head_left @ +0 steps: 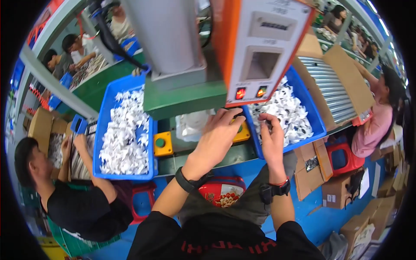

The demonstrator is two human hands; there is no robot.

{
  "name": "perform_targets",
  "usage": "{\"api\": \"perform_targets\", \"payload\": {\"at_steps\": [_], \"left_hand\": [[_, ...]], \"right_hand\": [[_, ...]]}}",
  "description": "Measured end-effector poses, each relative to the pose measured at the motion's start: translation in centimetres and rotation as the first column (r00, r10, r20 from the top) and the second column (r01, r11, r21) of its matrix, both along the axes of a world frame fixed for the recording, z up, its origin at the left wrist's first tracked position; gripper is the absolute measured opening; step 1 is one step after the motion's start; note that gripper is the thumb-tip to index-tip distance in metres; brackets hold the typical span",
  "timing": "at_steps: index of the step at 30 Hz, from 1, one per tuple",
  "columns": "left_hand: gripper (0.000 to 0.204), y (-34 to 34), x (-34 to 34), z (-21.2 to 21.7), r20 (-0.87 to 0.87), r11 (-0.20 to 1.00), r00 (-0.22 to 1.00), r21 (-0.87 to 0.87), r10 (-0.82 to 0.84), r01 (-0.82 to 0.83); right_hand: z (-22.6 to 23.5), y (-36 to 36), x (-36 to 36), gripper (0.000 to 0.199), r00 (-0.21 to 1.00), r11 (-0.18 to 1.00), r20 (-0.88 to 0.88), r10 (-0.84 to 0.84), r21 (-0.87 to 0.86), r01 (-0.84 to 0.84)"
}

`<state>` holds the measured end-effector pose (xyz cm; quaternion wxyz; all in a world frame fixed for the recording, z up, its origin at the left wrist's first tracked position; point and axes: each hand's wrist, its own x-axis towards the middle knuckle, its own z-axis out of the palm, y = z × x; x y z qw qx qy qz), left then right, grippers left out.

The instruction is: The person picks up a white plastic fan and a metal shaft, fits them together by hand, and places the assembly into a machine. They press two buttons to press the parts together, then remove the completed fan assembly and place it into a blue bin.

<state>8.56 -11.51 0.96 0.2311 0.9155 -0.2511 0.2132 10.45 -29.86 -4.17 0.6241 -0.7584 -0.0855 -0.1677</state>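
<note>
My left hand [216, 138] reaches palm down under the press head [185, 97], partly over the right yellow button box [241, 132]. Its fingers are bent but apart, and I see nothing held in them; the thumb is mostly hidden. Beside it, my right hand [272, 145] is closed in a pinch at the near edge of the right blue bin [313, 138]. Something small and dark shows at those fingertips, too small to name. Small white pieces with dark parts [288, 115] fill that bin. A clear plastic-looking piece [193, 125] lies beneath the press head.
On the left, another blue bin [125, 177] holds many white pieces [123, 138]. A yellow box with a green button [163, 144] stands beside it. An orange control box [225, 52] rises ahead. Co-workers sit left [82, 208] and right [368, 134]; a carton [346, 73] holds metal tubes.
</note>
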Motion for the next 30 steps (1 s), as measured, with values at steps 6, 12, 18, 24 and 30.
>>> {"api": "perform_targets", "payload": {"at_steps": [6, 12, 18, 24, 30], "left_hand": [[0.033, 5.8, -1.0, -0.3, 0.215, 0.935, 0.963, 0.278, 0.161, -0.219], [0.035, 5.5, 0.5, -1.2, 0.124, 0.924, 0.971, 0.303, 0.203, -0.232], [0.038, 5.0, 0.2, -2.4, 0.202, 0.958, 0.971, 0.23, 0.126, -0.172], [0.035, 6.2, -0.5, -1.0, 0.07, 0.983, 0.997, 0.172, 0.046, -0.058], [0.025, 9.6, -7.4, -1.1, 0.117, 0.898, 0.91, 0.158, 0.397, -0.411]], "right_hand": [[2.6, 3.6, 1.5, 0.032, 0.974, 0.968, 0.085, 0.208, -0.162, -0.192], [5.8, 9.1, 2.2, 0.029, 0.901, 0.893, 0.007, 0.435, -0.136, -0.43], [5.4, 12.2, 3.5, 0.03, 0.908, 0.897, 0.078, 0.412, -0.212, -0.388], [5.2, 11.8, 3.3, 0.029, 0.911, 0.912, 0.051, 0.41, -0.025, -0.409], [3.2, 4.6, 1.2, 0.031, 0.981, 0.898, 0.019, 0.196, -0.406, -0.171]]}}
